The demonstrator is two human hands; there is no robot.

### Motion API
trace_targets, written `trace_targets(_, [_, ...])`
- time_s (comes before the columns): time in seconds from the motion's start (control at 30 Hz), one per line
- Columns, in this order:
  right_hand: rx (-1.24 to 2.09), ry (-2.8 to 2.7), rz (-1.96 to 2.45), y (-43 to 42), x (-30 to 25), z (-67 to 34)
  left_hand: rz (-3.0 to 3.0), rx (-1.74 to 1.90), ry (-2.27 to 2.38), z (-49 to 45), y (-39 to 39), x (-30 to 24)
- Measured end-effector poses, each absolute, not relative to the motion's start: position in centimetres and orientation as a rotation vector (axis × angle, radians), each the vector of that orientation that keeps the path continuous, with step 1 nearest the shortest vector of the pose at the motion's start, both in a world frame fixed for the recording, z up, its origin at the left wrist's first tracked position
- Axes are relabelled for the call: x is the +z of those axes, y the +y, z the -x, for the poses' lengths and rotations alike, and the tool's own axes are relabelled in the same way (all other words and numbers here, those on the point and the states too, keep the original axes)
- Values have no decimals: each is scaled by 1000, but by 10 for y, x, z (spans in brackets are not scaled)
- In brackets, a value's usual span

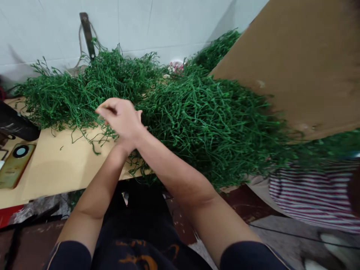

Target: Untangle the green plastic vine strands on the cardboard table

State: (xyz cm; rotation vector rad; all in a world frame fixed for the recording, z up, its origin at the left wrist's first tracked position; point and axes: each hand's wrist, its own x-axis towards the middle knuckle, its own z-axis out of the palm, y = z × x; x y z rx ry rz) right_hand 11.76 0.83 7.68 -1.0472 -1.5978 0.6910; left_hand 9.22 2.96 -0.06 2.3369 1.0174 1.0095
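Observation:
My right hand (119,117) crosses over my left wrist, above the edge of the green plants. Its fingers are curled into a pinch near the left heap of thin artificial-looking green stems (112,77); what lies between the fingertips is too blurred to make out. My left hand (139,115) is mostly hidden behind the right hand and wrist. Only a bit of its fingers shows, beside the large right heap of green stems (208,120). Loose sprigs (95,144) lie on the pale board (67,165) below my hands.
A brown cardboard panel (303,67) leans over the right heap. On the left lie a phone (17,167) and a black cylindrical container (18,122). A dark metal strip (87,35) stands against the white wall. At the right, a person's striped garment (312,195) shows.

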Motion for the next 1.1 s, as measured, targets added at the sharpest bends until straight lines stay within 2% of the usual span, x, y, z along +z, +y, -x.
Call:
trace_targets(0.17, [980,-1865,904,-5,60,-52,-2546,917,1087,-86,-6,6])
trace_targets(0.23, [894,-2059,967,-10,63,-47,-2555,894,1047,-80,-14,7])
trace_targets(0.4, [266,-2332,1378,-5,80,-79,-2349,852,1056,-37,-20,3])
trace_targets(0.53, [255,-2341,1842,13,69,-103,-2156,802,1124,10,-18,-1])
trace_targets(0.67, [320,-2424,2062,20,44,-105,-1755,998,1241,41,-4,-4])
trace_targets(0.97, [216,-2109,1928,21,42,-133,-1531,1353,1496,75,17,-12])
trace_targets(1.1, [254,-1922,1782,19,43,-144,-1364,1315,1618,98,0,-18])
